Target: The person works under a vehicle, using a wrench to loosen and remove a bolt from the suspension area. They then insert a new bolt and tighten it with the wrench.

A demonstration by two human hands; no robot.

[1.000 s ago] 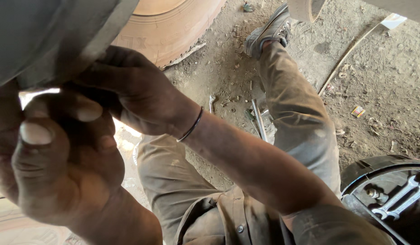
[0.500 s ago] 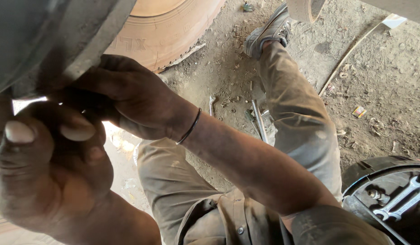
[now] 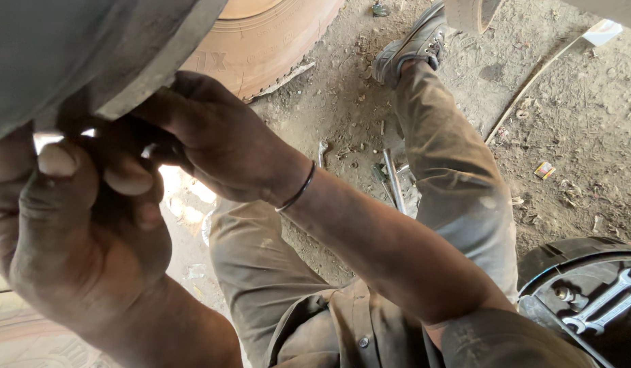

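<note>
while i sit on the dirt ground with my legs out, both hands are up under the grey curved metal edge overhead. my left hand fills the near left of the view, fingers curled in, thumb and forefinger tips pressed close together just below the edge; whatever sits between them is in shadow, so i cannot tell if it holds anything. my right hand reaches across from the right, knuckles toward the camera, fingertips tucked under the same edge and meeting the left fingers; its grip is hidden too, cannot tell what it's closed on. thin dark bangle on the right wrist. behind the hands, a dusty tan tyre stands on the ground. right leg in grey-brown trousers stretches to a grey shoe. metal rods lie in the dirt just beside that leg. bottom right, a black round tray with open-ended spanners lying in it.
</note>
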